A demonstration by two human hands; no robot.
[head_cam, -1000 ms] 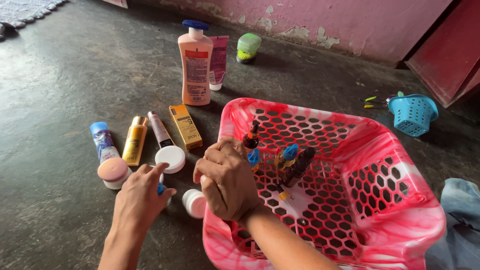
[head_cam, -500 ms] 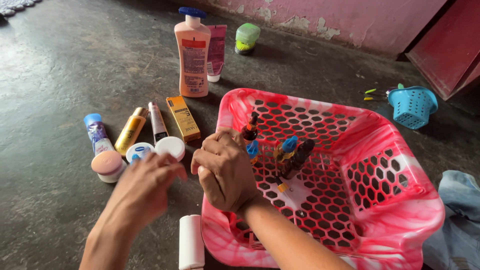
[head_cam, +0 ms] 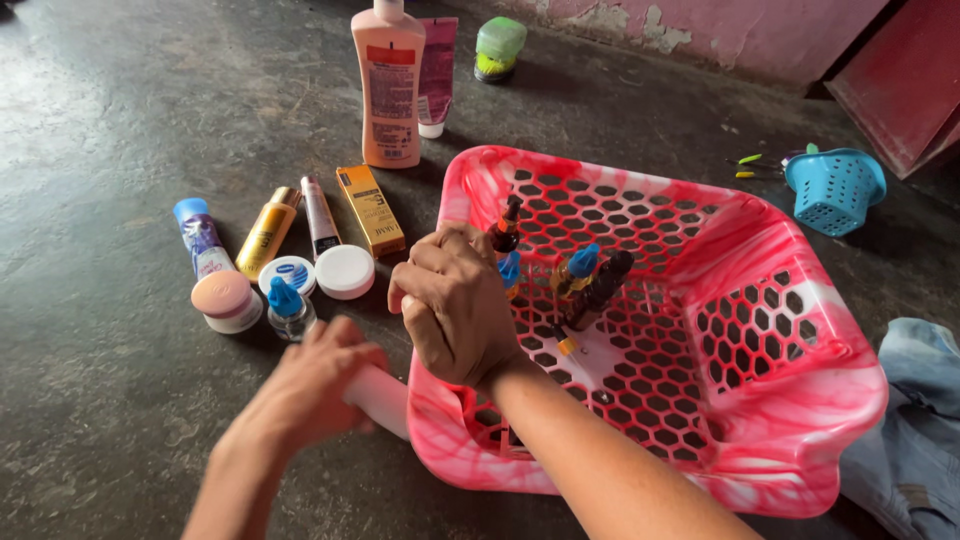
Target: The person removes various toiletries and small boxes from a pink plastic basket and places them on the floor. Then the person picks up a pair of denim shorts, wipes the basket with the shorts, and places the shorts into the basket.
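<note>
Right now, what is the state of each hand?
Left hand: closed on the white tube.
Right hand: closed on the pink basket rim.

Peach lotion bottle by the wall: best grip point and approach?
Grip the peach lotion bottle around its flat mid-body, probably from the left or front. It stands upright, and the pink tube crowds its right side. Its cap is cut off by the frame.

Glossy marbled plastic basket (head_cam: 800, 440), rough matt concrete floor (head_cam: 100, 130), smooth white plastic tube (head_cam: 382, 396)
</note>
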